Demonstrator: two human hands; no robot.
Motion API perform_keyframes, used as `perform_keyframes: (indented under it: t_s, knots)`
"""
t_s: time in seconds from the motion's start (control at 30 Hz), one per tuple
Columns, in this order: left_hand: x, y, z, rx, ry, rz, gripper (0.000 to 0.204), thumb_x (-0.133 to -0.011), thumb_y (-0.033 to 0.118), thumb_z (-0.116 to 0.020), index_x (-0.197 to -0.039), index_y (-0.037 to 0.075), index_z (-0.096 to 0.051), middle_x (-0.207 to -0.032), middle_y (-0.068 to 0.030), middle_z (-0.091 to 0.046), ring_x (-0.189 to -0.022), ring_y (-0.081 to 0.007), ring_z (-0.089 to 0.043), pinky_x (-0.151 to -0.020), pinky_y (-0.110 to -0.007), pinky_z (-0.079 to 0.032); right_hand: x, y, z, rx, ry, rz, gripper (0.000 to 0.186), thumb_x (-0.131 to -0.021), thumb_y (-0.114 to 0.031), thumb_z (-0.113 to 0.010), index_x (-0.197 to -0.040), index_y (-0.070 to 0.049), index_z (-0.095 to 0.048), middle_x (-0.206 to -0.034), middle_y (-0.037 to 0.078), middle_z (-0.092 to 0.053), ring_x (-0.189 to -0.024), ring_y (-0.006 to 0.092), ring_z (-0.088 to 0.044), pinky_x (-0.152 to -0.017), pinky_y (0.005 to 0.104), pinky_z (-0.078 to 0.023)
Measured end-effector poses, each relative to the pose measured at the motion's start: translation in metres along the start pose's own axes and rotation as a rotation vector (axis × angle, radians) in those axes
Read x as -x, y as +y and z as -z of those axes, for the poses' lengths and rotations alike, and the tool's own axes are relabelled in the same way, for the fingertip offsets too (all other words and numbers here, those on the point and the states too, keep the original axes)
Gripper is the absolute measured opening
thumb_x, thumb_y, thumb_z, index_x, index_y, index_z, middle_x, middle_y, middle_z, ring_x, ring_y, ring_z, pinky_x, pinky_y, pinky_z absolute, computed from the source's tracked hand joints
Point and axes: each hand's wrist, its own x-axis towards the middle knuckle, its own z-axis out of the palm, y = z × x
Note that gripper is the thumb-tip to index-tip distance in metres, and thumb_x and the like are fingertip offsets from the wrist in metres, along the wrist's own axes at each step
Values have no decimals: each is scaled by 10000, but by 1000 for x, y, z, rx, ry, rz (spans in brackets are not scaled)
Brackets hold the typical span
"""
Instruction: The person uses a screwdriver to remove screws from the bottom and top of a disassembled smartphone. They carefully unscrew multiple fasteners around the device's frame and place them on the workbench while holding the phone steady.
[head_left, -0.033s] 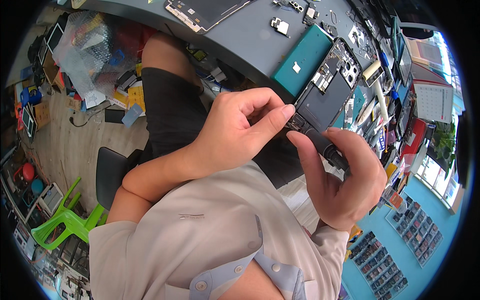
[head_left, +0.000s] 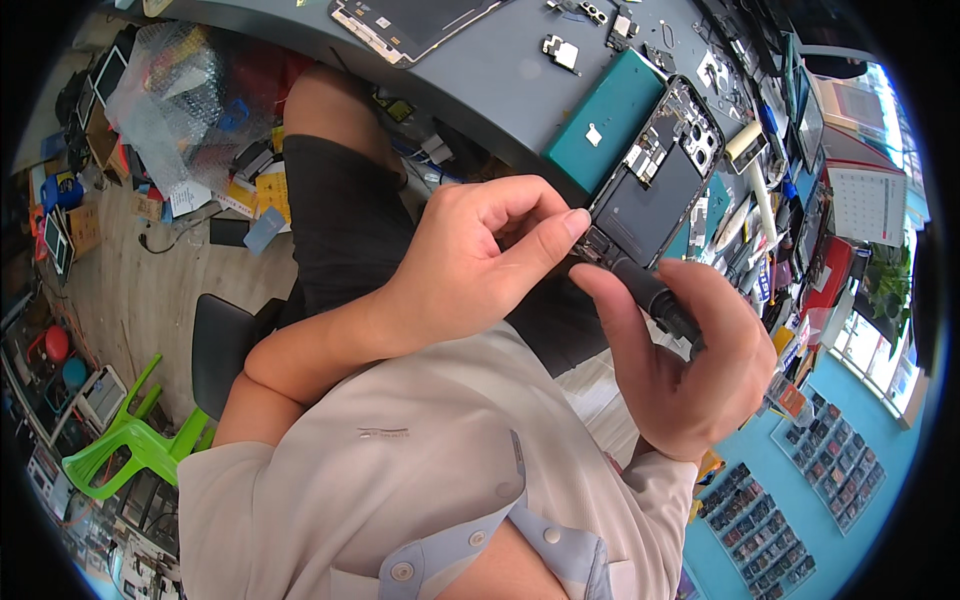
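Observation:
An opened smartphone (head_left: 640,205), its battery, boards and camera cluster bare, leans on a green box (head_left: 600,125) at the desk's near edge. With thumb and forefinger pinched together, my left hand (head_left: 490,255) grips the phone's lower left corner. My right hand (head_left: 690,360) is closed round a black cylindrical screwdriver (head_left: 650,290), whose front end points at the phone's bottom edge. The tool's tip is hidden. A small silvery metal piece (head_left: 593,134) lies on the green box.
A detached phone screen (head_left: 410,25) lies on the grey desk (head_left: 480,95) at the far left. Small phone parts (head_left: 562,52) are scattered farther back. Tools and a white roller (head_left: 760,195) crowd the right side. A green plastic chair (head_left: 140,445) stands on the floor at left.
My right hand has shifted very slightly, its thumb a little to the left and its fingers a little to the right on the screwdriver. The left hand and phone stay put.

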Motion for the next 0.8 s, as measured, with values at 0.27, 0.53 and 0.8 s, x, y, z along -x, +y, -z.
perform_keyframes:
  t_s: [0.27,0.53,0.8]
  knots:
    - [0,-1,1,5,0,-1,212,-1096,130,-671,-938,-4,-712,-714,41,-604,-633,-15,-495,-556,-220,-388,-4,4,-8,-127,7,15,583,-769,-12,-973,-1205,9,-586,-998,195,-769,-887,273,-774,-793,344,-616]
    - [-6,-3,2,10,1,-9,220,-1088,147,-674,-949,-13,-731,-705,25,-619,-628,-27,-509,-557,-232,-402,-15,22,-25,-554,413,-327,477,-876,73,-861,-1229,6,-548,-1047,205,-771,-894,218,-761,-819,295,-609]
    - [-7,4,3,75,33,17,298,-1093,175,-616,-918,-37,-731,-667,-17,-614,-617,-60,-514,-576,-250,-420,-42,49,-52,-726,461,-374,457,-886,75,-861,-1198,5,-534,-1045,158,-755,-924,181,-770,-813,262,-646]
